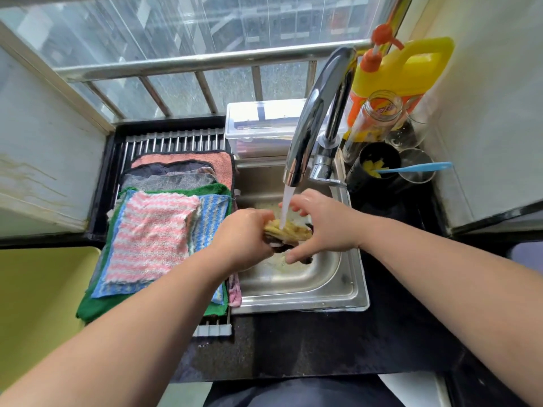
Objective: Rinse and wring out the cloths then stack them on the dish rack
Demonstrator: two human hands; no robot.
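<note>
Cloth [286,232] bunched under the tap [311,118]: my left hand [245,236] grips one end, my right hand [320,227] pinches the other; I should twist hard over the sink [349,289].

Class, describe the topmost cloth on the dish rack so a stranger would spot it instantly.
Find the steel sink below the window; the dish rack lies to its left, piled with cloths. The topmost cloth lies flat at the pile's near end. Unlike the blue-striped cloth and green cloth beneath, it is fluffy with wavy pink-and-white stripes.
</note>
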